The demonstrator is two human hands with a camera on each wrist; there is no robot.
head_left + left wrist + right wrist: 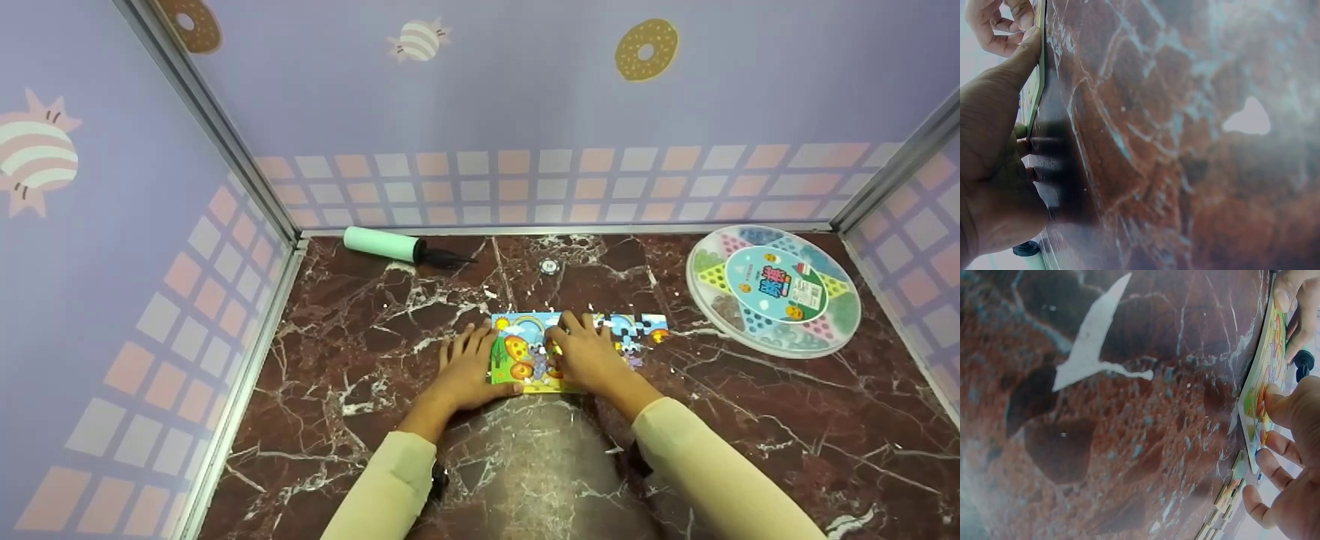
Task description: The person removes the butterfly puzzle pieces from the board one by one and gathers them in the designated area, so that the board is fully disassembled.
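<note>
A flat jigsaw puzzle [531, 386] with a bright picture of a sun, a rainbow and a butterfly-winged creature lies on the dark red marbled table. My left hand [469, 371] rests along its left side, fingers extended, thumb at the front edge. Over the right part of the picture, my right hand [589, 356] touches the surface with bent fingers and thumb. The right wrist view shows those fingertips [1276, 405] on the board near its corner. Several puzzle pieces [654, 330], some joined, lie just right of the board, partly hidden by the right hand.
A mint-green hand pump [381, 244] with a black nozzle lies at the back left. A small round chip [550, 266] sits behind the puzzle. At the back right is a large round Chinese checkers box [776, 289]. Patterned walls [555, 180] border the table's back and sides.
</note>
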